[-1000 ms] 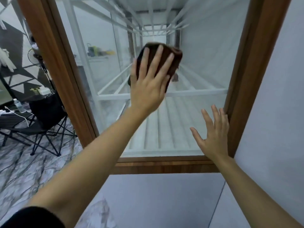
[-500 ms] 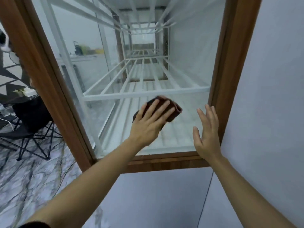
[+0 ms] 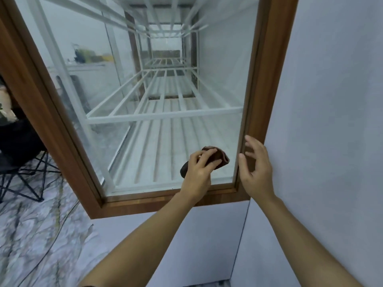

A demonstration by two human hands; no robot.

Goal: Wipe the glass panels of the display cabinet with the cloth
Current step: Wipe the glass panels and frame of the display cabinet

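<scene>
The display cabinet has a brown wooden frame point(image 3: 170, 203) around a large glass panel point(image 3: 157, 83), with white slatted shelves behind the glass. My left hand point(image 3: 199, 172) presses a folded dark brown cloth point(image 3: 219, 157) against the lower right part of the glass, fingers curled over the cloth. My right hand point(image 3: 256, 168) hovers by the frame's right post near the bottom corner, fingers apart and slightly bent, holding nothing.
A pale grey wall panel point(image 3: 331, 121) stands to the right and below the frame. A black folding chair point(image 3: 18, 158) sits at the left on a marble-patterned floor point(image 3: 31, 235), with a cable trailing across it.
My left hand has dragged the cloth down the glass from the upper middle to the lower right, and its fingers have curled. My right hand stays by the right post.
</scene>
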